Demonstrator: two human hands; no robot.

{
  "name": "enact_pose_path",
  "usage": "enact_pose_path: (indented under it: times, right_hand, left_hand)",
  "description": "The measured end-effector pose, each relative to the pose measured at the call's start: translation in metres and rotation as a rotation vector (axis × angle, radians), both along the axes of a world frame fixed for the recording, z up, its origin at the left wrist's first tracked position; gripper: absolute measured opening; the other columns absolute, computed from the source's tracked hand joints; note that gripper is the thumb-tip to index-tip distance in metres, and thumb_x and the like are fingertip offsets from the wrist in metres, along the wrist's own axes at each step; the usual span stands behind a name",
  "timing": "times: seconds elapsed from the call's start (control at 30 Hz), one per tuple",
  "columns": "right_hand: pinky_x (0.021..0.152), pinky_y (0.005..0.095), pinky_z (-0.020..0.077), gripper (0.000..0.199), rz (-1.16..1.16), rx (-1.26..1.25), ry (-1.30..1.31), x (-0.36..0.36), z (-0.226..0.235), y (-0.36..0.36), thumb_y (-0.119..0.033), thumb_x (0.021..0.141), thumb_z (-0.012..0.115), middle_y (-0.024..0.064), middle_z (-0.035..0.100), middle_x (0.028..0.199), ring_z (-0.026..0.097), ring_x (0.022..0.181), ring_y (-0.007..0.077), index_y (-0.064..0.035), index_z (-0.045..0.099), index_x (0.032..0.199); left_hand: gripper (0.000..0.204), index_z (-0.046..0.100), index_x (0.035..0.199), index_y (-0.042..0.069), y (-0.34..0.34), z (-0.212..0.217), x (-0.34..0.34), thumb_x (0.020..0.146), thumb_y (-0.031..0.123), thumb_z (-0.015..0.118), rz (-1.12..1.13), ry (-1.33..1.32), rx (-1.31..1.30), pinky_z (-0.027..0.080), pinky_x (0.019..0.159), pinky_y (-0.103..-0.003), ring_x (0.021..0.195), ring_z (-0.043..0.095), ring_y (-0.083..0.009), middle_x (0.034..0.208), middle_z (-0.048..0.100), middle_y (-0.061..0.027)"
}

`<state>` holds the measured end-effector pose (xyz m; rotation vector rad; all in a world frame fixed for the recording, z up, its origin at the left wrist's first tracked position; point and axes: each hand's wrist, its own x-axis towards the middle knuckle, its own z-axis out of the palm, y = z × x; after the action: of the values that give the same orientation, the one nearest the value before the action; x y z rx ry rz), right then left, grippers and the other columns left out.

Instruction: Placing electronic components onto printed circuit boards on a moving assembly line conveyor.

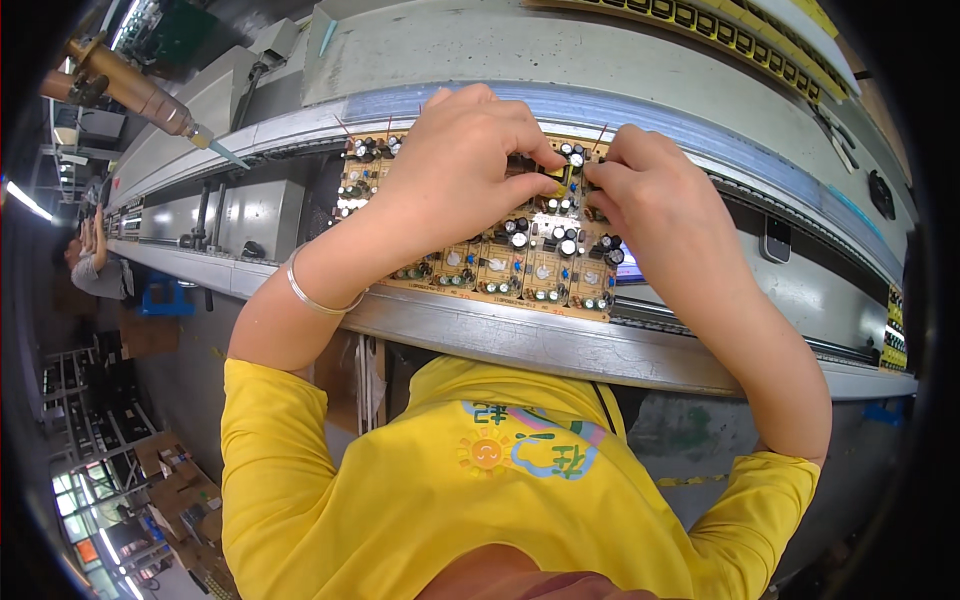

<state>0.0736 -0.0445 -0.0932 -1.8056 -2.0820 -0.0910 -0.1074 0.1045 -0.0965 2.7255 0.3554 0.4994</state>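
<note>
In a workshop, along a conveyor with a silver rail (500,345): at ten o'clock, an amber syringe (150,105), nozzle toward four; between one and two, a row of yellow-and-black parts (715,45). Toward twelve o'clock, on the conveyor, a brown circuit-board panel (497,268) crowded with components. Over it, left hand (465,150), thumb and forefinger slightly apart about a small yellow part (562,182) at the panel's two o'clock. Just beside, toward two o'clock, right hand (655,185), fingers curled together; half hidden, so cannot tell about clamping for either.

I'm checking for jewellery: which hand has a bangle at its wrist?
The left hand: it wears a silver bangle, while the right hand has none.
</note>
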Motion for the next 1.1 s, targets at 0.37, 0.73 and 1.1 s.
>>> enact_pose_path:
  times: [0.37,0.73,1.1]
  right_hand:
    - [0.074,0.0456,0.0535,0.012,-0.043,-0.101,0.192,0.009,0.008,-0.002,-0.005,0.084,0.076,0.0152,0.060,0.090,0.065,0.082,0.0364,0.0004,0.072,0.094]
    - [0.076,0.0477,0.0537,0.011,-0.049,-0.128,0.203,0.004,0.009,-0.001,-0.006,0.083,0.076,0.0164,0.060,0.090,0.066,0.084,0.0385,0.0003,0.070,0.091]
    - [0.071,0.0447,0.0519,0.015,0.000,-0.101,0.208,0.018,0.000,0.000,-0.004,0.083,0.077,0.0136,0.060,0.089,0.065,0.081,0.0351,-0.0001,0.071,0.096]
  left_hand:
    - [0.016,0.078,0.094,0.012,-0.005,-0.008,0.000,0.082,0.022,0.083,0.003,-0.026,0.021,0.044,0.088,-0.038,0.092,0.061,-0.0236,0.096,0.073,0.0022]
    - [0.015,0.078,0.096,0.014,-0.006,-0.011,0.003,0.083,0.022,0.081,-0.042,-0.024,0.116,0.042,0.086,-0.038,0.090,0.060,-0.0217,0.094,0.071,0.0043]
    - [0.011,0.077,0.088,0.012,-0.004,-0.017,0.008,0.083,0.021,0.080,-0.075,-0.123,0.103,0.043,0.081,-0.040,0.087,0.060,-0.0244,0.086,0.068,0.0011]
